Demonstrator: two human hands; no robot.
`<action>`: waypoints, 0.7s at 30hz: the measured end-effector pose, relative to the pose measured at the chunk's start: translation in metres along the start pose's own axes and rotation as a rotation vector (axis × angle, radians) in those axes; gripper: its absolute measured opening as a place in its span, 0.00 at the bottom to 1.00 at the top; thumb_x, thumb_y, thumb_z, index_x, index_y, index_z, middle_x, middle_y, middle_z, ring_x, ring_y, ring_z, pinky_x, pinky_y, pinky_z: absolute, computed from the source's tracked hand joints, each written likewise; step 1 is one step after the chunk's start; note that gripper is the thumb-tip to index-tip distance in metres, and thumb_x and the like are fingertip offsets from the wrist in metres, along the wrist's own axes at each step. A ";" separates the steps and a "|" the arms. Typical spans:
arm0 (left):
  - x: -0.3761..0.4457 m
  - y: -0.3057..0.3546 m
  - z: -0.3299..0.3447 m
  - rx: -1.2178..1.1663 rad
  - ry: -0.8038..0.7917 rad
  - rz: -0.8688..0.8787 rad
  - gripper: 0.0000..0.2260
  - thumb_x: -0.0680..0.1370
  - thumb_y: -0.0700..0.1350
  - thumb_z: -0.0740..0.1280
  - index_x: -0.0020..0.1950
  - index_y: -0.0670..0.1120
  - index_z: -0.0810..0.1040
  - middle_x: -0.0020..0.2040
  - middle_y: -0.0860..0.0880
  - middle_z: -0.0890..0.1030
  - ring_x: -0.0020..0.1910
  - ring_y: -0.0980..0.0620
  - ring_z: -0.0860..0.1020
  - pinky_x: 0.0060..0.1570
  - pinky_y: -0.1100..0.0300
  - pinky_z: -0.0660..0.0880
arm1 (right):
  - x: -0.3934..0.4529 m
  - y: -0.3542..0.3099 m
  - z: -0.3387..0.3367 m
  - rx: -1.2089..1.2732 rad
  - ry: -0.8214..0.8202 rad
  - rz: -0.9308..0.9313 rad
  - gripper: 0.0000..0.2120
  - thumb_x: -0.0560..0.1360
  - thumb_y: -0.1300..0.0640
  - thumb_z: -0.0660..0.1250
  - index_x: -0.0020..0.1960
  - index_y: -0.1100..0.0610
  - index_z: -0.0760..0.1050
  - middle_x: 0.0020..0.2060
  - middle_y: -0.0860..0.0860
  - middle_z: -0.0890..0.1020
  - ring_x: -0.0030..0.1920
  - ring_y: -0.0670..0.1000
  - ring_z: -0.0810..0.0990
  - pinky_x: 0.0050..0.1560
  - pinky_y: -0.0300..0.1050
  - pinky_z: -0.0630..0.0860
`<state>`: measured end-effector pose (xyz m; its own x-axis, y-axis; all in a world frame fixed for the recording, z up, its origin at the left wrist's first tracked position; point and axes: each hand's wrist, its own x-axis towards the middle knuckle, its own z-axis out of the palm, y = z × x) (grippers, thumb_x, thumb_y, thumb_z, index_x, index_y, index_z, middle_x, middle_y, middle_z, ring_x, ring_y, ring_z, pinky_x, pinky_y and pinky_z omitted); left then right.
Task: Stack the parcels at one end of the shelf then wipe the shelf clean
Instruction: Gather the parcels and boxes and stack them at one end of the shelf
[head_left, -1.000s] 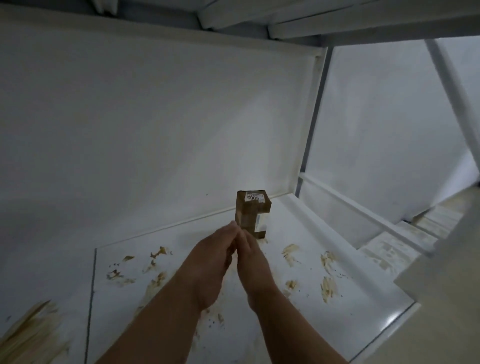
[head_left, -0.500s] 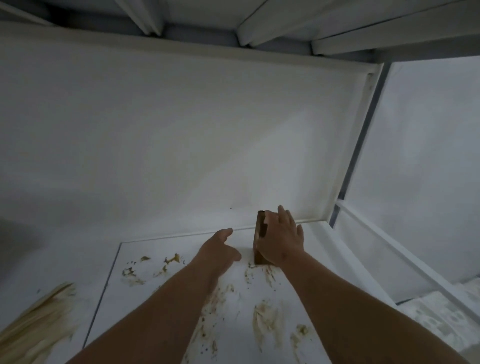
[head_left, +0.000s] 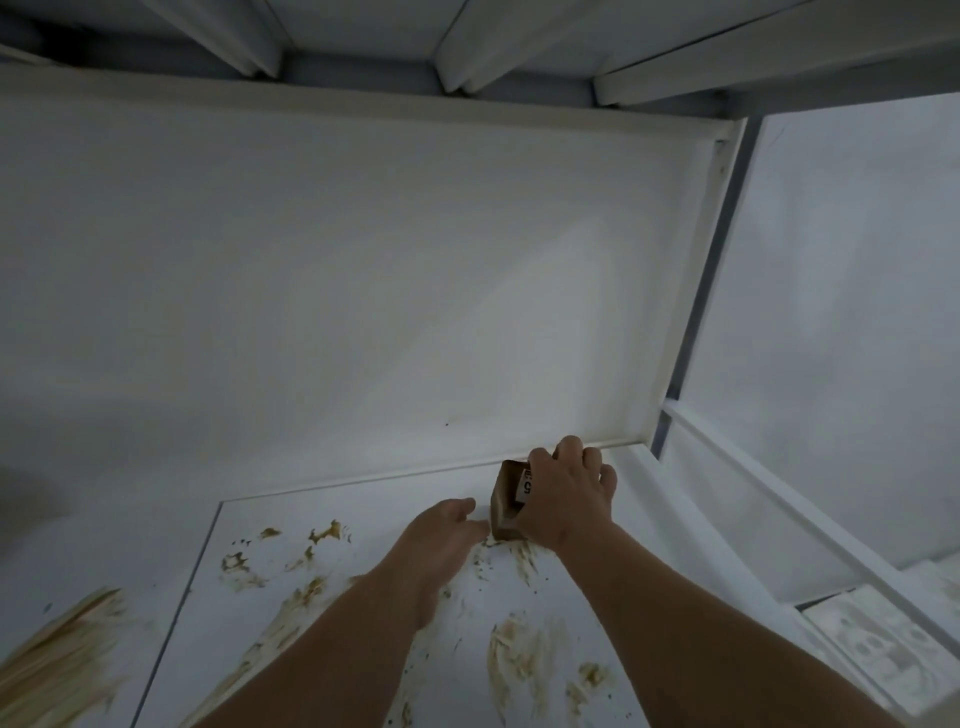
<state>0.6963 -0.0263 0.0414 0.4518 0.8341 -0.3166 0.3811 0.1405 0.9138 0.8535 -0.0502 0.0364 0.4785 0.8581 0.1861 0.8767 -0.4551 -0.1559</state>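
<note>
Parcels are the job, though only one shows: a small brown cardboard parcel (head_left: 506, 506) standing on the white shelf (head_left: 363, 512) toward its right end, close to the back wall. Nearest the camera, two bare forearms reach in from the bottom edge over the shelf board, which is smeared with brown stains (head_left: 514, 660) in streaks and blotches, some beside the arms and more off to the left. A wider brown smear (head_left: 57, 660) lies at the far lower left, past a seam in the board.

Further in, the left hand (head_left: 441, 530) lies palm down just above the shelf, fingers loosely extended and holding nothing; its fingertips come very near the parcel's left side, and whether they touch it cannot be told. Just beyond, the right hand (head_left: 569, 493) is over the parcel's top and right side, fingers curled down over its far edge, gripping it. A white label (head_left: 524, 486) with dark print shows on the parcel's top beside the thumb. The parcel's lower edge meets a stained patch of the board.

Behind the parcel rises the plain white back wall (head_left: 363, 286), with a white upright post (head_left: 696, 291) at the shelf's right end. Overhead are the white ribs (head_left: 467, 52) of the shelf above.
</note>
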 end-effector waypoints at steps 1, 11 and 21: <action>-0.001 -0.001 0.001 -0.024 0.007 -0.006 0.24 0.79 0.46 0.65 0.74 0.49 0.66 0.72 0.50 0.69 0.68 0.50 0.69 0.60 0.59 0.66 | -0.003 0.000 0.004 0.027 0.009 0.011 0.28 0.68 0.44 0.69 0.64 0.49 0.68 0.62 0.51 0.64 0.65 0.56 0.63 0.70 0.55 0.58; -0.008 -0.016 -0.006 -0.342 0.292 -0.111 0.26 0.79 0.52 0.65 0.76 0.52 0.61 0.71 0.45 0.68 0.67 0.44 0.69 0.66 0.47 0.68 | -0.048 -0.036 -0.004 1.104 0.010 0.374 0.22 0.63 0.44 0.73 0.51 0.50 0.70 0.47 0.47 0.80 0.48 0.49 0.80 0.54 0.54 0.78; -0.045 -0.043 -0.037 -0.982 0.311 -0.168 0.06 0.80 0.43 0.65 0.55 0.45 0.76 0.56 0.43 0.80 0.54 0.45 0.78 0.48 0.52 0.75 | -0.101 -0.041 -0.006 1.757 -0.325 0.592 0.22 0.73 0.54 0.74 0.63 0.52 0.69 0.54 0.56 0.81 0.52 0.56 0.82 0.43 0.48 0.83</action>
<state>0.6294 -0.0505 0.0260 0.1724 0.8447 -0.5066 -0.4669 0.5230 0.7131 0.7694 -0.1193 0.0301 0.4493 0.8036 -0.3905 -0.5184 -0.1214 -0.8465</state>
